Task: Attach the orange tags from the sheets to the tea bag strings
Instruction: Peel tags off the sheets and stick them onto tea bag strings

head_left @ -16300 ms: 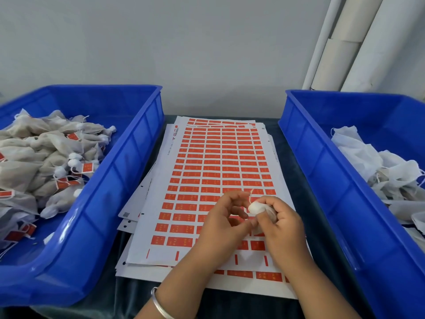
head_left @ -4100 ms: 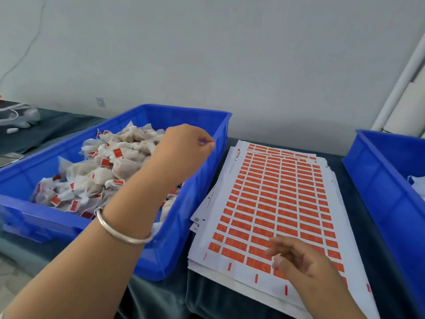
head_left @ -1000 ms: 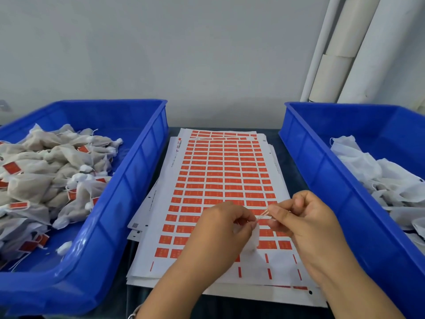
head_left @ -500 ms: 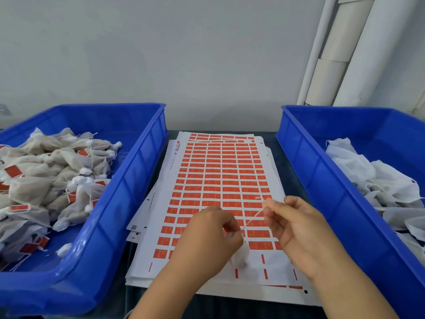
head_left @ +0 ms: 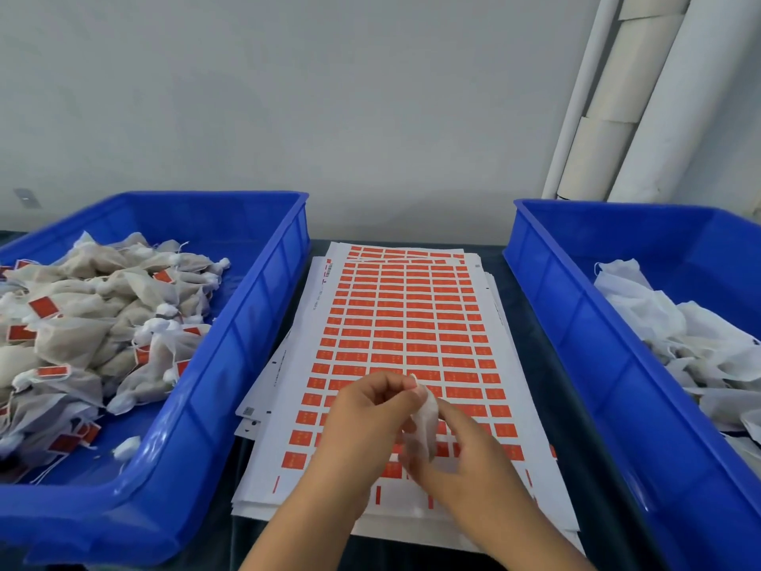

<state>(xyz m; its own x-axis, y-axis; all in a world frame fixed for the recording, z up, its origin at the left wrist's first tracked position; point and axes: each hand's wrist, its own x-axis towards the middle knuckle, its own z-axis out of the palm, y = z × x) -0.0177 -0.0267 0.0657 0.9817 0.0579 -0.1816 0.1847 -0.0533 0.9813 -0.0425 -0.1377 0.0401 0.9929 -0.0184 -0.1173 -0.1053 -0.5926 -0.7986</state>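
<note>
Dark tabletop (head_left: 531,307) flanked by two blue bins, sheets of orange tags (head_left: 405,323) laid between, small white tea bag (head_left: 424,422) pinched by left hand (head_left: 362,426) above them, apparently also gripped by right hand (head_left: 461,459), blurred.

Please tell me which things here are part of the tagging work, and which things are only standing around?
Part of the work:
- tea bag, held by left hand and right hand
- tag sheets
- left bin of tagged bags
- right bin of white bags

Only standing around:
- white pipes
- wall plate
</note>
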